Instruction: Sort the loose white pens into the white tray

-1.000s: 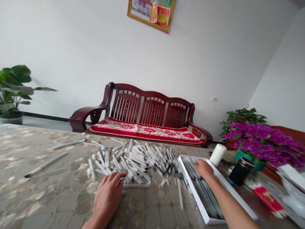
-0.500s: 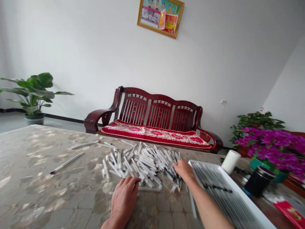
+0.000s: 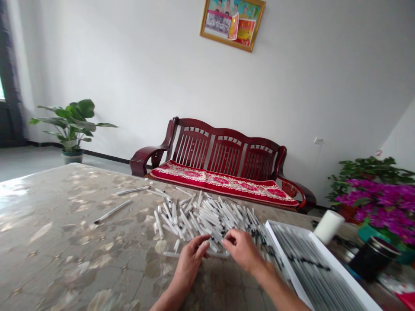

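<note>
Left hand [image 3: 190, 262], right hand [image 3: 242, 252]: fingers curled on slim white plastic pens [image 3: 207, 216]; grasp unclear.

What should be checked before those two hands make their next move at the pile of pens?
1. Both hands seen: ok; left hand and right hand are at the near edge of the pile of pens.
2. Something in the grip: cannot tell; fingers hide it.
3. Tray close by: ok; just right of the right hand, pens in rows inside.
4. Cup and dark jar out of the way: ok; beyond the tray.
5. Pens gathered: not ok; two stray pens lie apart, left.
</note>
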Motion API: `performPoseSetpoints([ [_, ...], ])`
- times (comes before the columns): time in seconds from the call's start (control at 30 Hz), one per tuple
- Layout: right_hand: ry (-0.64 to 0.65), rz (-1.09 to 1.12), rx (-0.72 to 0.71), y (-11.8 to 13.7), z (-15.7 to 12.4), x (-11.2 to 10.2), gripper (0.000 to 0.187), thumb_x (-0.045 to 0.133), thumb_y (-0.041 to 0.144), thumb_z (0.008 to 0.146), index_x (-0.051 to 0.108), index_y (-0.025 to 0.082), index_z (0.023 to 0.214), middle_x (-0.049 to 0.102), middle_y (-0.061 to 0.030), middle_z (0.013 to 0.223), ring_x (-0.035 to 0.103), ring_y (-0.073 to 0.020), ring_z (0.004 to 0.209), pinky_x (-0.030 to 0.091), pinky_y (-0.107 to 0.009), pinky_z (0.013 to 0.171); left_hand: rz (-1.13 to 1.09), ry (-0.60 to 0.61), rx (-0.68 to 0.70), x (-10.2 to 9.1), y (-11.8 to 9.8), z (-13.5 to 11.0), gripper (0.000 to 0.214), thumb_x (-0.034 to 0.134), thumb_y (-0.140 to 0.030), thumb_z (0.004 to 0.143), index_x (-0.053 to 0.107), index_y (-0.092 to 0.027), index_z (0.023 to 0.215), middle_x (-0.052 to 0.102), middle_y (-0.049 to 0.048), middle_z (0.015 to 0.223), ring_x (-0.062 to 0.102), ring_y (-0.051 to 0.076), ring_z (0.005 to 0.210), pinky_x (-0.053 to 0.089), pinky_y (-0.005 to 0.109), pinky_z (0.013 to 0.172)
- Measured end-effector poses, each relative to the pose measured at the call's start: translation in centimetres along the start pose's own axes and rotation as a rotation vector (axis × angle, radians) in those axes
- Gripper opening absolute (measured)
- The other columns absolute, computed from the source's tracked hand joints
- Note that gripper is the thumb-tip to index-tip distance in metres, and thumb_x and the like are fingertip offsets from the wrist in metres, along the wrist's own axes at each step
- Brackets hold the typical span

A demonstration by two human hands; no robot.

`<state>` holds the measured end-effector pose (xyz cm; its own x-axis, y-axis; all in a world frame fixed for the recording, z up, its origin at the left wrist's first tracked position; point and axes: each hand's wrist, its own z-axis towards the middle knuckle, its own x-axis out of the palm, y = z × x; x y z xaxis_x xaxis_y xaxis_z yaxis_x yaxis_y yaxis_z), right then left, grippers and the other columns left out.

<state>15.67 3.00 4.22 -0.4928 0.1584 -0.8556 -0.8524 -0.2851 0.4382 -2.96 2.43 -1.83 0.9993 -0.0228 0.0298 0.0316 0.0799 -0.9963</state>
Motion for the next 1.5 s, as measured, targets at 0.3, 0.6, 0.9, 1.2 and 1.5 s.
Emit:
performPoseSetpoints([
  [0.3, 0.077, 0.011, -0.155, 2.6, 1.0, 2.5, 0.011, 0.062, 0.021, 0.079, 0.070, 0.021, 0.071, 0.072, -0.0008, 0.075, 0.063, -0.0141, 0.070, 0.038, -0.021, 0.063, -0.312, -0.073, -0.024, -0.1, 0.2, 0.9, 0.035, 0.074, -0.051, 0.060, 0.058, -0.019, 0.063, 0.057, -0.0034, 0.056, 0.060, 0.016, 0.056, 0.044, 0.023, 0.046],
  [0.6, -0.131, -0.260, 0.194, -2.9, 6.0, 2.5, 0.025, 0.060, 0.029, 0.087, 0.069, 0.024, 0.110, 0.073, -0.0067, 0.093, 0.066, -0.0188, 0.084, 0.045, -0.025, 0.070, -0.501, -0.227, -0.163, -0.6, -0.4, 0.5, 0.038, 0.075, -0.048, 0.064, 0.059, -0.018, 0.080, 0.068, 0.0013, 0.074, 0.070, 0.019, 0.069, 0.054, 0.026, 0.057],
  [0.9, -0.172, -0.226, 0.180, -3.3, 4.5, 1.8, 0.027, 0.050, 0.038, 0.093, 0.073, 0.025, 0.101, 0.074, -0.0073, 0.088, 0.066, -0.0202, 0.079, 0.045, -0.028, 0.071, -0.758, -0.300, -0.260, -0.8, -0.8, 0.7, 0.020, 0.072, -0.027, 0.081, 0.055, -0.018, 0.076, 0.068, 0.0017, 0.071, 0.073, 0.016, 0.069, 0.059, 0.024, 0.061],
  [1.2, -0.148, 0.146, -0.064, -2.0, -2.1, 0.9, 0.027, 0.052, 0.036, 0.089, 0.073, 0.023, 0.079, 0.072, -0.0056, 0.083, 0.066, -0.0211, 0.080, 0.048, -0.028, 0.074, -0.929, -0.293, -0.308, -1.1, -1.3, 0.6, 0.017, 0.059, -0.015, 0.091, 0.053, -0.016, 0.076, 0.068, 0.0044, 0.072, 0.074, 0.016, 0.070, 0.063, 0.028, 0.068],
  [1.5, -0.122, 0.146, -0.073, -1.7, -2.9, 1.1, 0.026, 0.053, 0.035, 0.088, 0.074, 0.024, 0.079, 0.071, -0.0055, 0.081, 0.066, -0.0209, 0.079, 0.048, -0.027, 0.072, -0.929, -0.280, -0.294, -1.1, -1.2, 0.5, 0.015, 0.062, -0.017, 0.089, 0.054, -0.016, 0.077, 0.068, 0.0043, 0.073, 0.074, 0.016, 0.070, 0.063, 0.028, 0.068],
])
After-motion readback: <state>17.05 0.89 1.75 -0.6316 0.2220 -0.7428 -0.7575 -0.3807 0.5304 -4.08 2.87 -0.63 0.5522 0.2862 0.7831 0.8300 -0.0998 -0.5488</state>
